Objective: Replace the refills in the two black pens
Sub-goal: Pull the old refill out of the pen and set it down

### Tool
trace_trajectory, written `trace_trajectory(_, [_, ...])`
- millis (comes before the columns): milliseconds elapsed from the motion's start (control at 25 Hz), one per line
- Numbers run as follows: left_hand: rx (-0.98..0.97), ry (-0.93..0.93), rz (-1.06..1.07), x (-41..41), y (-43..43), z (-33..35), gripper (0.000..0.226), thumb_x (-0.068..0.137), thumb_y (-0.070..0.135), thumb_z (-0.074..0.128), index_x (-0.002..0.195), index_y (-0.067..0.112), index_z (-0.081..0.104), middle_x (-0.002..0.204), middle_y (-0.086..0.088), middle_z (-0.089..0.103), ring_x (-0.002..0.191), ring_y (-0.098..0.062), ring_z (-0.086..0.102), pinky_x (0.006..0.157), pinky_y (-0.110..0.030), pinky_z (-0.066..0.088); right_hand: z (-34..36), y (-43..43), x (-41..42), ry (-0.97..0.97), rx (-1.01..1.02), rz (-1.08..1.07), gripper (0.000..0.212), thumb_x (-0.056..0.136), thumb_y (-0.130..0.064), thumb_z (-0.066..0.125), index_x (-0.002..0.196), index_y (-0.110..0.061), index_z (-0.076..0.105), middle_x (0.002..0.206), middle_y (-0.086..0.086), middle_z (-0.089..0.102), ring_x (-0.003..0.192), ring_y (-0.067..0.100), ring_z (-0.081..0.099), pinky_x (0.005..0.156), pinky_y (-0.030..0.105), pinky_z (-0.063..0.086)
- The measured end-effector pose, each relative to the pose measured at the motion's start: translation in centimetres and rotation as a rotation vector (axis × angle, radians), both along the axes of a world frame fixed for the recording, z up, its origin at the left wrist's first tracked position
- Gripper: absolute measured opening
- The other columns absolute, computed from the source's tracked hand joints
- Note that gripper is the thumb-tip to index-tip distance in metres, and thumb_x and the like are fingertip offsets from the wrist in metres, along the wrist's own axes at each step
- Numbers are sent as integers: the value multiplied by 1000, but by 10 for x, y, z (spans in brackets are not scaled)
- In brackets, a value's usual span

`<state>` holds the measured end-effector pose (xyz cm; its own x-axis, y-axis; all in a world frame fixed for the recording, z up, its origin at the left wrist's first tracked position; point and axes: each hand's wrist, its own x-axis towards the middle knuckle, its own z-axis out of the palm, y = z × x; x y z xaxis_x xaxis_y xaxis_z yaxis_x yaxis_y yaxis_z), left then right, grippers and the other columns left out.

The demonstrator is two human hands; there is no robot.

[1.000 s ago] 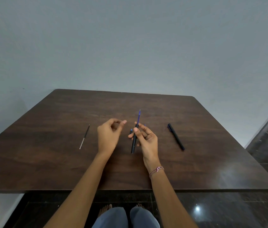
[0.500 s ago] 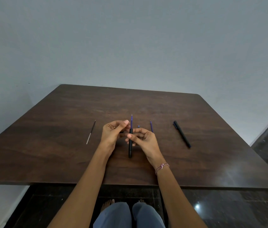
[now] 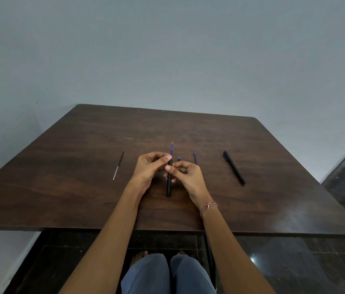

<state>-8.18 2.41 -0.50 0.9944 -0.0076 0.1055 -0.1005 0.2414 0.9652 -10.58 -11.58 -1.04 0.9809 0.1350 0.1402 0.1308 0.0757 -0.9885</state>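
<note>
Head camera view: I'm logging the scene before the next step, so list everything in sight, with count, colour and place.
Table: one, dark brown wood, fills the middle of the view.
Black pen barrel: one, held over the table centre.
Blue refill: one, sticking out of the barrel's far end.
Second black pen: one, lying right of the hands.
Spare blue refill: one, behind the right hand.
Small blue piece: one, between the hands; unclear what it is.
Dark thin refill: one, pale near end, lying left.
Left hand: at the barrel's top.
Right hand: gripping the barrel; wrist bracelet.
</note>
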Motion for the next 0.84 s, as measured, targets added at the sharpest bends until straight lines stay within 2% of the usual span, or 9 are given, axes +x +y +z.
trace_trajectory(120, [8, 39, -2, -2, 0, 3, 17, 80, 3, 68, 69, 16, 72, 64, 3, 70, 65, -11, 65, 62, -23, 51, 0, 1, -1, 0, -30, -4, 25, 79, -17, 74, 94, 2, 68, 81, 11, 73, 72, 16, 70, 58, 19, 52])
trace_trajectory(360, [28, 47, 76, 0, -1, 16, 10, 80, 5, 68, 74, 12, 69, 60, 4, 70, 58, -6, 64, 61, -22, 49, 2, 3, -3, 4, -12, 6, 8, 79, -13, 74, 80, -9, 66, 68, 2, 71, 65, 13, 68, 55, 18, 50])
trace_trajectory(560, [-5, 7, 72, 2, 0, 33, 7, 82, 3, 66, 79, 8, 68, 61, 3, 70, 58, -6, 66, 54, -17, 52, 2, 3, -3, 9, -36, 25, 10, 79, -13, 74, 82, -9, 65, 68, 5, 70, 64, 12, 68, 56, 17, 51])
trace_trajectory(720, [-18, -1, 117, 8, 0, 43, 7, 81, 4, 68, 79, 10, 69, 63, 4, 71, 62, -6, 68, 59, -17, 54, 2, 3, -2, 15, -56, 34, 15, 79, -15, 74, 86, -4, 65, 70, 8, 71, 63, 12, 66, 57, 18, 52])
trace_trajectory(840, [-74, -2, 155, 11, 1, 48, 8, 81, 3, 69, 77, 10, 68, 62, 4, 71, 62, -6, 68, 60, -18, 54, 1, 3, -2, 23, -64, 35, 22, 78, -17, 76, 89, -2, 66, 71, 8, 72, 67, 19, 66, 59, 19, 53])
